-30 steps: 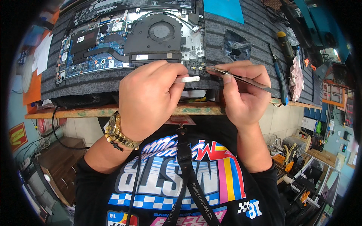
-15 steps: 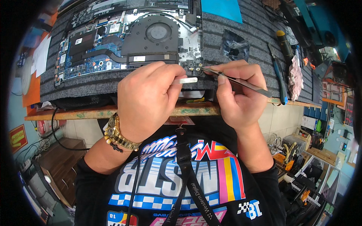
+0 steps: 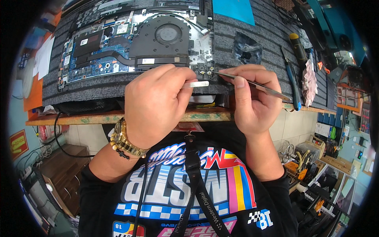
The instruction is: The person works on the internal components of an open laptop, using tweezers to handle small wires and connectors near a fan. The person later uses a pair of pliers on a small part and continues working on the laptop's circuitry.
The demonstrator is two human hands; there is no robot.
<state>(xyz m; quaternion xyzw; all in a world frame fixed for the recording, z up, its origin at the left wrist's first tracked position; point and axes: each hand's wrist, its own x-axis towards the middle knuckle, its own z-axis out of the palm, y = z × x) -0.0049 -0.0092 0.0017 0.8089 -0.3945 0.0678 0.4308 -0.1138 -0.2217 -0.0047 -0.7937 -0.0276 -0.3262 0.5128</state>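
An opened laptop (image 3: 121, 59) lies on a striped grey mat, its blue circuit board, black fan (image 3: 167, 35) and heat pipe exposed. At its near right corner are small hinge-like metal fittings (image 3: 206, 73). My left hand (image 3: 156, 100) is closed over the laptop's near edge, gripping a slim tool with a rounded silver end (image 3: 197, 84); the rest of it is hidden in my fingers. My right hand (image 3: 258, 96) pinches metal tweezers (image 3: 260, 87), their tips beside the corner fittings. Whether the tips hold anything is too small to tell.
Right of the laptop lies a small dark plastic bag (image 3: 247, 48); a blue sheet (image 3: 233, 11) is behind it. Farther right are a blue-handled tool (image 3: 293, 85), a yellow-and-black screwdriver (image 3: 299, 49) and a crumpled pinkish wad (image 3: 310, 85). The wooden table edge (image 3: 205, 116) runs below my hands.
My right hand and the tweezers have shifted slightly right, drawing the tips a little off the corner fittings. The laptop and my left hand sit marginally farther right in the picture.
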